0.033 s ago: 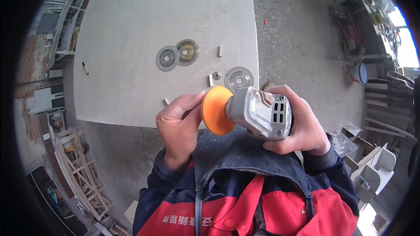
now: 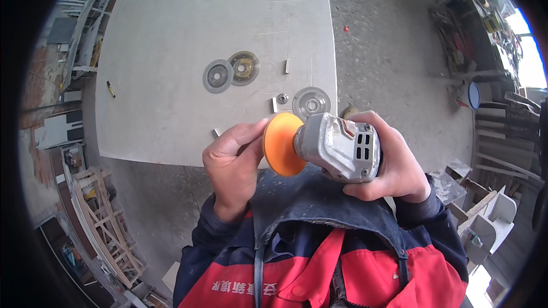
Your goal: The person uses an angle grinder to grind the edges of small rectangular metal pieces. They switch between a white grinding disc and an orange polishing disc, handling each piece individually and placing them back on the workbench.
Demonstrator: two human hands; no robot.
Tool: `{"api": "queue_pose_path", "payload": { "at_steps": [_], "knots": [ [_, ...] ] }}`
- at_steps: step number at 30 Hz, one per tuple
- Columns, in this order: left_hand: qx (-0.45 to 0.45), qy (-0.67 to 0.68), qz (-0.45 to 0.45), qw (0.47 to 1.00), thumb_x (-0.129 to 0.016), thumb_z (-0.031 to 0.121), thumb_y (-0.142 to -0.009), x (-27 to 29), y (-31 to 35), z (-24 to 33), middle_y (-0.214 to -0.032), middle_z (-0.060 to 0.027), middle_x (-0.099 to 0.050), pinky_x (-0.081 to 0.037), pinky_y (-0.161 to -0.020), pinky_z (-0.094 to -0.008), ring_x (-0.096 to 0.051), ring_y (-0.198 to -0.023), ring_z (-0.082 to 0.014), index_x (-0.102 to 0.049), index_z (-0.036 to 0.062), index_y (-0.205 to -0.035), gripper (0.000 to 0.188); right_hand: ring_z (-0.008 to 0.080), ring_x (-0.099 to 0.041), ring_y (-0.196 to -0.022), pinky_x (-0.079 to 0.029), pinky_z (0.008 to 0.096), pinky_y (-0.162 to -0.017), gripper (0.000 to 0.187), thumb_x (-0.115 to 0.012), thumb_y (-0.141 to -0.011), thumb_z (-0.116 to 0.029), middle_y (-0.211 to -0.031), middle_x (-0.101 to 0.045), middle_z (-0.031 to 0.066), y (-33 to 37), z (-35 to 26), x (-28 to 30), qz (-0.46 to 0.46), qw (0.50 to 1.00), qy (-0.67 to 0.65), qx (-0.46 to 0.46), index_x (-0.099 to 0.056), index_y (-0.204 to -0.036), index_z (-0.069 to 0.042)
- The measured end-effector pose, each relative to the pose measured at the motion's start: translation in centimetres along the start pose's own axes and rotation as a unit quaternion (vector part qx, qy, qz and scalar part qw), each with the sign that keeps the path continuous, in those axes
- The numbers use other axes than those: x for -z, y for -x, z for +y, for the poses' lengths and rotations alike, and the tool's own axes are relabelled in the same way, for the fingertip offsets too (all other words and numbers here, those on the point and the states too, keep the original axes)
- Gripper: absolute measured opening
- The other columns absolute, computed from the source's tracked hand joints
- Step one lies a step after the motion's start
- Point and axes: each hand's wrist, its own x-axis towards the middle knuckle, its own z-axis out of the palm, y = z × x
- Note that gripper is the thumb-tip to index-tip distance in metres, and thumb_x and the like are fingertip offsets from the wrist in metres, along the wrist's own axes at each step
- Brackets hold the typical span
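In my right hand is a grey angle grinder, its fingers wrapped round the body behind the vented gear head. An orange backing pad, round and cone-shaped at the back, sits on the grinder's spindle and faces left. My left hand is closed at the pad's left edge, with thumb and fingers pinching its rim. Beyond the grinder, a clear-grey disc lies on the pale table. A small metal flange nut rests to the left of that disc.
Farther back, a grey disc overlaps a darker disc. Small pale blocks and a yellow-black marker lie on the table. Wooden frames stand at left. A bucket and cluttered shelving are at right.
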Motion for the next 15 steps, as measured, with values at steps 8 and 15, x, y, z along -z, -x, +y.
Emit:
{"api": "queue_pose_path", "payload": {
  "at_steps": [8,15],
  "knots": [
    [-0.052,0.014,-0.003,0.999,-0.078,-0.007,-0.092,0.5,0.1,-0.5,-0.106,-0.0143,-0.078,-0.061,-0.086,-0.0309,-0.074,-0.094,-0.018,-0.077,-0.0051,-0.115,0.023,0.0193,-0.068,-0.111,-0.051,0.0343,-0.102,0.086,-0.091,-0.061,-0.022,-0.116,-0.07,0.0112,0.2,2.1,0.8,0.033,0.999,-0.021,-0.011,-0.055,-0.136,0.001],
    [-0.004,0.145,-0.041,0.989,-0.072,-0.001,-0.096,0.9,-0.3,0.0,-0.106,-0.0183,-0.075,-0.065,-0.086,-0.0461,-0.075,-0.092,-0.0271,-0.07,-0.0033,-0.121,0.025,0.0148,-0.065,-0.11,-0.05,0.0316,-0.101,0.077,-0.088,-0.068,-0.013,-0.118,-0.067,0.0066,0.5,4.1,1.7,0.082,0.988,-0.117,-0.051,-0.055,-0.136,0.002]
  ]
}}
